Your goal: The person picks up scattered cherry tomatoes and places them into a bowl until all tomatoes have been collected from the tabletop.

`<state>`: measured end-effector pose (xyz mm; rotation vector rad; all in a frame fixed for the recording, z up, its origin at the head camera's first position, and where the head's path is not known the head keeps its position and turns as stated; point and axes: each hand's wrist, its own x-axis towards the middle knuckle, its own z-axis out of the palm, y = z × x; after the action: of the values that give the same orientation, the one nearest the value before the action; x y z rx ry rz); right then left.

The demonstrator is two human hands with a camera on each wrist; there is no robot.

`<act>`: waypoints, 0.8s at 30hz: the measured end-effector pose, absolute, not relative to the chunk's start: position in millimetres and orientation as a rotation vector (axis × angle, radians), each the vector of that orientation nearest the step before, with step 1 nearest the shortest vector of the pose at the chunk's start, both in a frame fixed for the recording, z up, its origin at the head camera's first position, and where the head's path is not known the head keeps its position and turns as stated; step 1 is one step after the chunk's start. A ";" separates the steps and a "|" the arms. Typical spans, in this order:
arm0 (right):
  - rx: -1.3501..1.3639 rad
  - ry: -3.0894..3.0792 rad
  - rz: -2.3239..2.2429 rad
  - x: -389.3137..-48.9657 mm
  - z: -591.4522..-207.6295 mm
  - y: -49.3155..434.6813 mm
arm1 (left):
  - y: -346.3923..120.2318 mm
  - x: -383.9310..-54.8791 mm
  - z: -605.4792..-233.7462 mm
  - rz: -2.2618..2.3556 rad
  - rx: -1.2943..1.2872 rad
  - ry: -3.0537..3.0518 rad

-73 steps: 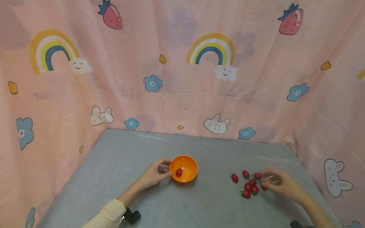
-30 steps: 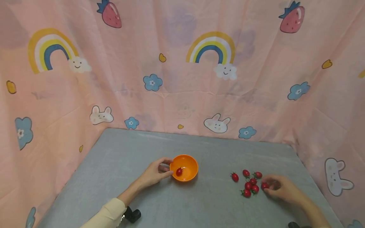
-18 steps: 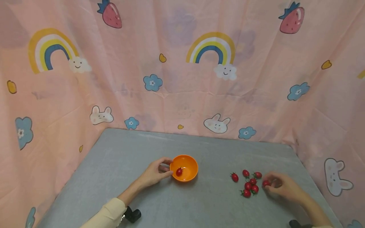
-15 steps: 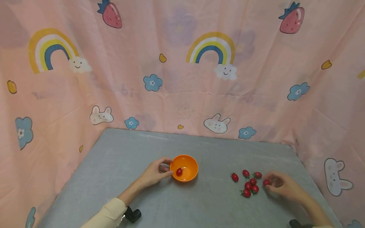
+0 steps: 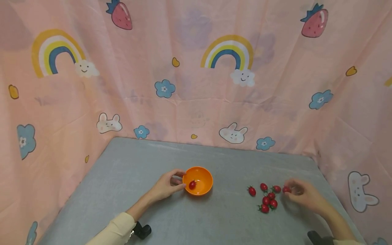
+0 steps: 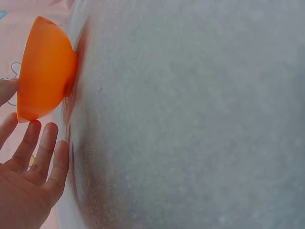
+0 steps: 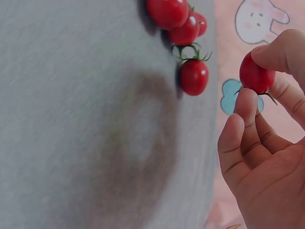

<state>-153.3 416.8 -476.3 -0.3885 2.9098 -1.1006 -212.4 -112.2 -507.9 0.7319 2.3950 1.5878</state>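
An orange bowl (image 5: 206,182) stands on the grey table, with one cherry tomato (image 5: 192,184) inside. My left hand (image 5: 165,185) touches its left rim with thumb and fingertips; the left wrist view shows those fingers fairly straight against the bowl (image 6: 47,67). At the right, my right hand (image 5: 307,196) pinches a cherry tomato (image 7: 256,74) between thumb and fingers. In the right wrist view the held tomato appears raised off the tabletop, its green stem end downward. Several more cherry tomatoes (image 5: 265,200) lie in a loose cluster just left of that hand.
The grey table (image 5: 147,156) ends at a pink patterned curtain (image 5: 190,112) behind and on both sides. One cherry tomato (image 5: 251,191) lies slightly apart on the cluster's left. Black wrist devices (image 5: 142,231) show near the front edge.
My right hand has closed on the rightmost cherry tomato and moved it up and slightly away from the cluster. The left hand and bowl have stayed in place.
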 end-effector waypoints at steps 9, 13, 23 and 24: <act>-0.383 2.932 -1.084 -162.6 -465.3 401.5 | -111.4 -212.8 -507.2 1.580 0.727 2.397; -0.396 2.925 -1.097 -165.9 -459.6 392.7 | -111.5 -213.3 -507.4 1.555 0.724 2.416; -0.481 2.913 -1.118 -171.5 -453.1 370.9 | -111.9 -213.0 -507.8 1.549 0.744 2.429; -0.496 2.907 -1.127 -172.0 -452.8 368.9 | -112.0 -213.0 -508.0 1.550 0.745 2.428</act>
<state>-172.0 368.9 -452.8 -0.4956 2.9074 -1.1274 -213.0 -112.0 -508.0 0.7447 2.4277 1.5497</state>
